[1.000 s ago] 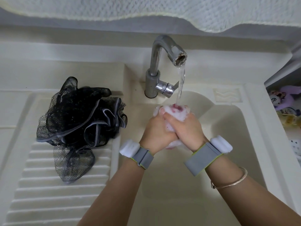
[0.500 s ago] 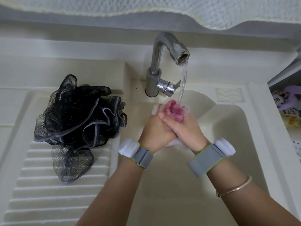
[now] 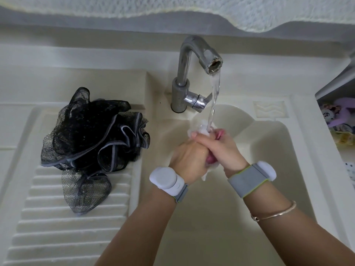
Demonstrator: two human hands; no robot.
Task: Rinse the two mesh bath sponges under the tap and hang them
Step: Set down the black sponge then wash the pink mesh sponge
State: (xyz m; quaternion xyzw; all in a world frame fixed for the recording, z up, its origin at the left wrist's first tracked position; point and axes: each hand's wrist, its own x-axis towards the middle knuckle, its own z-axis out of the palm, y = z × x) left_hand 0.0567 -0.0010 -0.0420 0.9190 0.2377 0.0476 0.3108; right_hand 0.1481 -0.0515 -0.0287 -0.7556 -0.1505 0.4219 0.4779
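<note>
A pink and white mesh sponge (image 3: 203, 131) is squeezed between both my hands under the running water. My left hand (image 3: 189, 153) and my right hand (image 3: 222, 148) are clasped together around it, so most of it is hidden; small bits show above and below the fingers. The metal tap (image 3: 190, 73) stands behind the basin and its stream falls onto the sponge. A black mesh sponge (image 3: 94, 139) with grey edging lies loose on the ribbed washboard (image 3: 57, 227) at the left, apart from my hands.
The cream sink basin (image 3: 269, 150) lies below my hands, with a raised rim between it and the washboard. A shelf with small purple items (image 3: 340, 116) is at the right edge. A pale textured cloth (image 3: 172, 6) hangs along the top.
My hands have kneaded the pink sponge under the stream; the pink part that showed on top half a second ago is now mostly covered. The black sponge has not moved.
</note>
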